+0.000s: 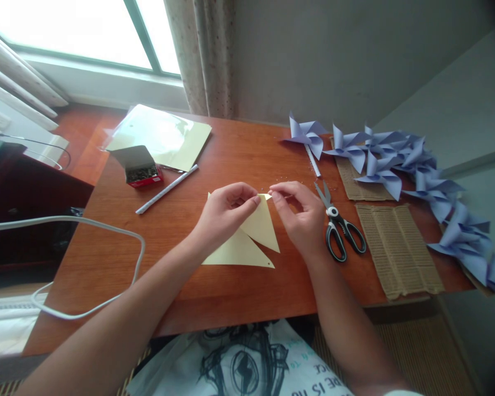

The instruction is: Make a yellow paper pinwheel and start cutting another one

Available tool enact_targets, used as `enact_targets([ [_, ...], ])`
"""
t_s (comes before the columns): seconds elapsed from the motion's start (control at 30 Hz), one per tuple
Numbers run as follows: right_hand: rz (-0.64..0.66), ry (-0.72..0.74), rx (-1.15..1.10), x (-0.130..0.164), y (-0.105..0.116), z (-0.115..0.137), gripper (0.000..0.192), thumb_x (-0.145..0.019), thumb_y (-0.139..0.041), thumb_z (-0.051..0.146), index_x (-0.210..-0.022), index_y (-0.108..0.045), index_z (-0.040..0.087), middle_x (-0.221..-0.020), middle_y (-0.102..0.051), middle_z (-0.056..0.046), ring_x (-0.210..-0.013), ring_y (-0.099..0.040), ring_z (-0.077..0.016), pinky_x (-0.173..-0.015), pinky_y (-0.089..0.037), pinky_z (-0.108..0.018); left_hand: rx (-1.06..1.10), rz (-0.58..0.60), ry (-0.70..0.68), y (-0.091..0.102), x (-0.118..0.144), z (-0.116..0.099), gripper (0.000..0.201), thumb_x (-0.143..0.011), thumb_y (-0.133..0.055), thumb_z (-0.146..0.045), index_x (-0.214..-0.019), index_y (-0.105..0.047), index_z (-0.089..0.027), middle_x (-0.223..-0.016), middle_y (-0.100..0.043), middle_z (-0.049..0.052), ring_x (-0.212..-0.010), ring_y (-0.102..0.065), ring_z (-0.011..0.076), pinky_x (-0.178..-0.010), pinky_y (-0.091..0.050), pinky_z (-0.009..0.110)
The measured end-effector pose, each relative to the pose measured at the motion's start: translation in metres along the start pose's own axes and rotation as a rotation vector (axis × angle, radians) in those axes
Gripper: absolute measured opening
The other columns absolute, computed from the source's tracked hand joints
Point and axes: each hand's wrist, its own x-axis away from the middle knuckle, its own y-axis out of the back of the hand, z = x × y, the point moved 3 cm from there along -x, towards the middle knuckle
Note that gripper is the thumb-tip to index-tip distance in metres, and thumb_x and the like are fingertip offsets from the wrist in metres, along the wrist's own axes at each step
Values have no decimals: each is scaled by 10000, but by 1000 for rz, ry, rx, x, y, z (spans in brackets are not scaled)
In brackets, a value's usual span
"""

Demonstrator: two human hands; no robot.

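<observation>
A pale yellow sheet of paper (235,250), cut in from its edges into pointed flaps, lies on the table in front of me. One flap's corner shows a small dark hole. My left hand (231,206) is closed, thumb and fingers pinching the paper near its far edge. Opposite it, my right hand (297,209) is closed in a pinch at the paper's far right corner. Whether a small item is also between those fingertips is too small to tell. Black-handled scissors (333,212) lie partly spread beside my right hand.
Purple paper pinwheels (383,173) cover the right side, some over corrugated cardboard (400,250). One pinwheel (307,135) has a stick. At left are a paper stick (167,190), an opened red box (144,179) of small metal pieces, packaged yellow sheets (190,146) and a white cable (140,247).
</observation>
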Motion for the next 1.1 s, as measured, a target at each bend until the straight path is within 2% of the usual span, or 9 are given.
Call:
enact_targets([
  [0.13,35,-137,-113,-1,-1,-8,93,-945,-633,257,-970,-721,240,-910,-712,-14,-817,-670,-161,-699,-545,-294,-10,0,8,-1,0,0,212,-850,-707,-347,-780,-670,-150,-722,-592,3,-672,-499,120,-593,-389,236],
  [0.33,152,-220,-198,-1,-7,-12,73,-912,-677,299,-915,-705,232,-916,-727,-25,-849,-693,-186,-745,-583,-319,1,21,24,-2,1,-1,221,-829,-735,-371,-802,-694,-156,-754,-636,23,-700,-541,140,-614,-422,240],
  [0.87,146,-218,-169,-1,-4,-10,93,-906,-684,290,-855,-713,217,-847,-719,-14,-790,-675,-171,-722,-566,-307,-8,48,36,-3,1,-2,200,-828,-745,-343,-811,-704,-149,-764,-648,26,-703,-540,135,-613,-417,234],
  [1.1,148,-198,-155,0,-4,-10,83,-907,-680,282,-865,-714,219,-849,-715,-15,-788,-670,-169,-721,-563,-308,-98,3,-46,-1,-1,1,214,-852,-707,-374,-838,-682,-162,-803,-670,45,-758,-594,165,-670,-475,261],
])
